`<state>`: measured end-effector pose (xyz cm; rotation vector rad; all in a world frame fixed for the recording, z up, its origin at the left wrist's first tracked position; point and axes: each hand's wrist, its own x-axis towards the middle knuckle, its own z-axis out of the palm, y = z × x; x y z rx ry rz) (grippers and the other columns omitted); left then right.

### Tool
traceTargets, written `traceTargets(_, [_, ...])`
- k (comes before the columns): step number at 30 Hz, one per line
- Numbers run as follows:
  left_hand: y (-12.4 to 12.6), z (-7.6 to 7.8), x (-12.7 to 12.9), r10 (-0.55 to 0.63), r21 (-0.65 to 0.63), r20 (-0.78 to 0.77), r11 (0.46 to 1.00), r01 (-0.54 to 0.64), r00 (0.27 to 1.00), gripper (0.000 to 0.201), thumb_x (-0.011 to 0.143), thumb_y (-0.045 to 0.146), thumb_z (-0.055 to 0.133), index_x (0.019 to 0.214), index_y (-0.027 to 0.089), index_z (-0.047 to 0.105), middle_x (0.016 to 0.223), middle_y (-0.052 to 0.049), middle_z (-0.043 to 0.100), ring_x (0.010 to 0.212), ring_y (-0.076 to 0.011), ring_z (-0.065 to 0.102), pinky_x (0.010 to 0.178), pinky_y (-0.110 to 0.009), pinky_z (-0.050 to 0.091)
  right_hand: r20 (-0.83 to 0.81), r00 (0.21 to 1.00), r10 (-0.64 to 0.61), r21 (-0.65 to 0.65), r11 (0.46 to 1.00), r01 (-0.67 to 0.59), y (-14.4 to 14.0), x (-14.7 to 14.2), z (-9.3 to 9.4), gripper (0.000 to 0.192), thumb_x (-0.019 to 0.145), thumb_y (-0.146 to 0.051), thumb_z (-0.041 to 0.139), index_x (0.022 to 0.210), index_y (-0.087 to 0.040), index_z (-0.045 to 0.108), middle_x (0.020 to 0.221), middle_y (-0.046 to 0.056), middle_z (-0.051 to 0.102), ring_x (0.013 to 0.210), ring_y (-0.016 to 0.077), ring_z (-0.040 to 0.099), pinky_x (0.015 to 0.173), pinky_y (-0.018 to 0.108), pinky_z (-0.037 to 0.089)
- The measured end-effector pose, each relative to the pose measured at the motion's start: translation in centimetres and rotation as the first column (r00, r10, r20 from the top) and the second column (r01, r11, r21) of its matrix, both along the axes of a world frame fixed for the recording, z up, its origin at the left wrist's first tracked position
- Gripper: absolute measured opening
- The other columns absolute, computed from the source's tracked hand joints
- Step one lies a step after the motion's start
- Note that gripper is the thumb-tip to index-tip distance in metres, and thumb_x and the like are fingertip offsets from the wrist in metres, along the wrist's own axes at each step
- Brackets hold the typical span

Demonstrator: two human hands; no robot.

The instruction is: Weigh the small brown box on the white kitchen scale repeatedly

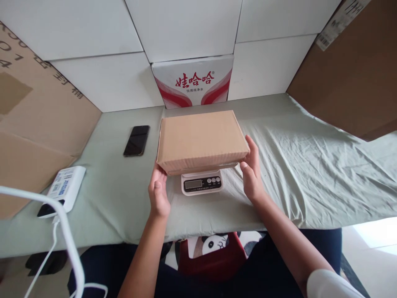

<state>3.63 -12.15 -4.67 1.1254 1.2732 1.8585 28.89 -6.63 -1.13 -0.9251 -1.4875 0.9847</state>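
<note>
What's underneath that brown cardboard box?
A small white kitchen scale sits under the cardboard box; only its front strip with display and buttons shows. The box covers its weighing platform. The left hand and right hand touch the box's front corners.

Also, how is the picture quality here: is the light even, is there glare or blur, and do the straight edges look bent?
Head view: soft, even daylight, brighter at the lower right; faint shadow under the box; the phone screen shows a dull reflection; the scale display is too small to read; the white cable near the lens is blurred; wide-angle bending tilts the wall panels outward.
</note>
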Motion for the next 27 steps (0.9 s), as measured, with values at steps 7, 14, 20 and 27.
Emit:
traceTargets(7, [-0.2,-0.2,0.0,-0.058,-0.030,-0.039,0.998,0.057,0.998,0.077,0.089,0.075,0.052,0.143,0.021,0.063,0.147,-0.016,0.064,0.143,-0.0371,0.055,0.118,-0.051,0.044,0.000,0.999,0.042,0.010,0.999,-0.042,-0.1,-0.1,0.1,0.072,0.098,-0.062,0.052,0.162,-0.036,0.029,0.168,0.006,0.039,0.152,0.0336,0.043,0.126,0.057,0.040])
traceTargets(14, [0.0,-0.4,0.0,-0.070,-0.058,-0.016,0.996,0.069,0.997,0.078,0.088,0.076,0.053,0.140,0.019,0.065,0.143,-0.018,0.067,0.142,-0.0378,0.057,0.116,-0.052,0.047,0.062,0.998,0.017,0.038,0.999,-0.019,0.4,-0.2,-1.0,0.085,0.097,-0.065,0.053,0.167,-0.037,0.015,0.176,0.003,0.023,0.164,0.0324,0.024,0.135,0.059,0.023])
traceTargets(20, [0.1,-0.1,-0.3,-0.083,-0.045,-0.005,0.996,0.083,0.997,0.073,0.089,0.072,0.056,0.138,0.019,0.066,0.142,-0.019,0.067,0.139,-0.0366,0.059,0.118,-0.051,0.046,0.074,0.997,0.027,0.050,0.998,-0.031,0.7,-0.2,-0.7,0.091,0.097,-0.068,0.049,0.167,-0.035,0.001,0.174,0.008,0.024,0.159,0.0338,0.035,0.127,0.061,0.038])
traceTargets(27, [8.2,2.8,-2.7,-0.092,0.071,0.035,0.993,0.089,0.995,0.070,0.088,0.074,0.058,0.134,0.023,0.064,0.142,-0.017,0.067,0.141,-0.0305,0.058,0.118,-0.045,0.045,0.052,0.999,0.008,0.264,0.964,-0.021,8.1,-2.5,2.3,0.092,0.094,-0.069,0.052,0.164,-0.031,0.008,0.173,0.010,0.023,0.159,0.0311,0.033,0.131,0.054,0.031])
